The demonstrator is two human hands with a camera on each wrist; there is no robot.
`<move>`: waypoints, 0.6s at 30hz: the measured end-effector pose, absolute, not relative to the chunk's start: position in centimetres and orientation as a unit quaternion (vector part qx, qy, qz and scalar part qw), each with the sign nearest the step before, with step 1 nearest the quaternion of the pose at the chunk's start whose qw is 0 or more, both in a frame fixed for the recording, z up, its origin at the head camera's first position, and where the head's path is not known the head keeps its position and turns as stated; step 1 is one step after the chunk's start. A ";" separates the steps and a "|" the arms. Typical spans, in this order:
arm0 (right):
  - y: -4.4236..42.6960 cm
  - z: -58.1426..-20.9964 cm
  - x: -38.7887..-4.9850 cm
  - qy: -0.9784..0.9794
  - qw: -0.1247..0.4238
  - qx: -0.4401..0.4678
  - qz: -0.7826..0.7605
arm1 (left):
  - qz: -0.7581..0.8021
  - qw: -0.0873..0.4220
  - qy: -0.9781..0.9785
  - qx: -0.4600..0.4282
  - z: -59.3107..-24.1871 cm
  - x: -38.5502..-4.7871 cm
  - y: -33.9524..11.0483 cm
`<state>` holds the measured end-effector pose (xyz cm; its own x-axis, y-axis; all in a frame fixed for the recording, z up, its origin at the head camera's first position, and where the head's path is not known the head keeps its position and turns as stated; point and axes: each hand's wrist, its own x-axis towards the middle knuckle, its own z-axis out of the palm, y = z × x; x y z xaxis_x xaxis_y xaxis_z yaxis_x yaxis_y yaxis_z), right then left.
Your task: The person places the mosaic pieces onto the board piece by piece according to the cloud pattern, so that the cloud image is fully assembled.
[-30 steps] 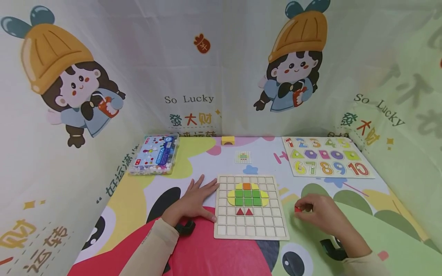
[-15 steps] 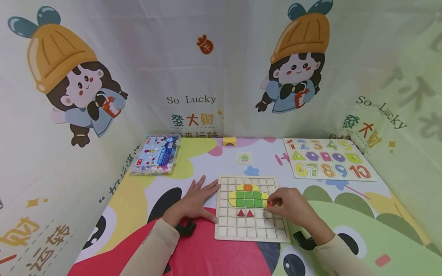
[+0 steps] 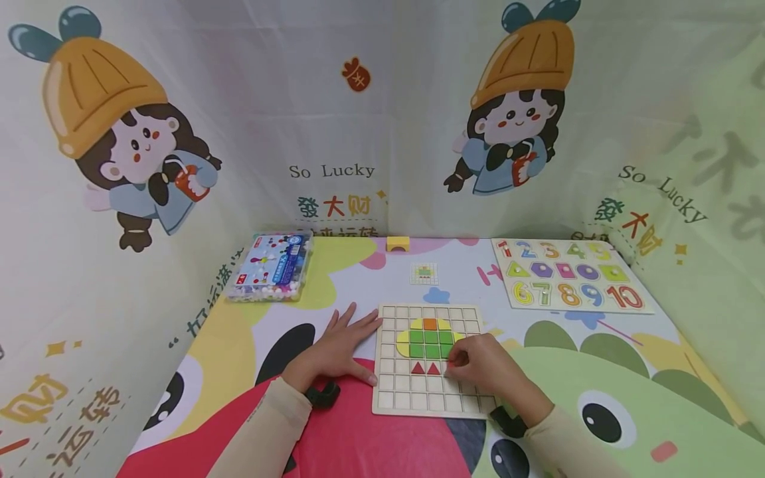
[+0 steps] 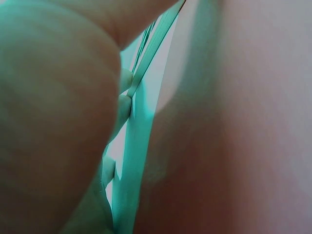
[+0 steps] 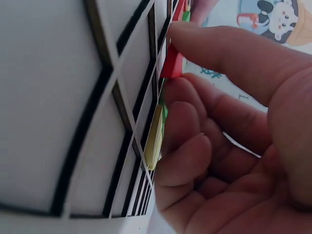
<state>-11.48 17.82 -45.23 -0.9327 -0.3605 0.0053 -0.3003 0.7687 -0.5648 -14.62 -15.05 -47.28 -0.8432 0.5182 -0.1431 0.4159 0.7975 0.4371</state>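
Note:
A wooden grid board [image 3: 402,401] lies flat on the patterned cloth. Green squares [image 3: 431,337] form its central block, with an orange square [image 3: 429,324] above and yellow rounded pieces [image 3: 403,344] around them. Just below sit two red triangles [image 3: 433,368]. My left hand [image 3: 335,352] rests with spread fingers against the board's left edge. Over the board, right of the triangles, my right hand [image 3: 487,365] pinches a small red piece [image 5: 171,64] between thumb and forefinger. Fingers partly hide its outline; other fingers curl beside a yellow piece in the right wrist view.
Behind the board lies a small pattern card [image 3: 424,273], with a yellow arched block [image 3: 397,243] beyond it. A clear box of beads [image 3: 269,269] stands back left. A number-and-shape puzzle board [image 3: 570,275] lies back right. Printed cloth walls [image 3: 418,133] enclose the table.
My right hand has moved left from beside the board to over its cells, carrying the red piece. My left hand stays at the board's left edge.

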 end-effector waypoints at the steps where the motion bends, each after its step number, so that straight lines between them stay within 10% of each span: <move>1: 17.7 -45.2 -11.5 0.939 0.054 -0.173 -0.292 | 0.200 0.129 0.939 0.249 -47.2 -14.6 -15.0; 18: 17.0 -44.7 -11.3 0.942 0.081 -0.155 -0.285 | 0.206 0.135 0.938 0.245 -46.9 -14.5 -15.1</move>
<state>-11.27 17.05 -44.75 -0.9391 -0.3376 -0.0642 -0.2452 0.7892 -0.5630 -14.50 -15.06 -46.91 -0.8441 0.5142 -0.1521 0.4033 0.7957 0.4519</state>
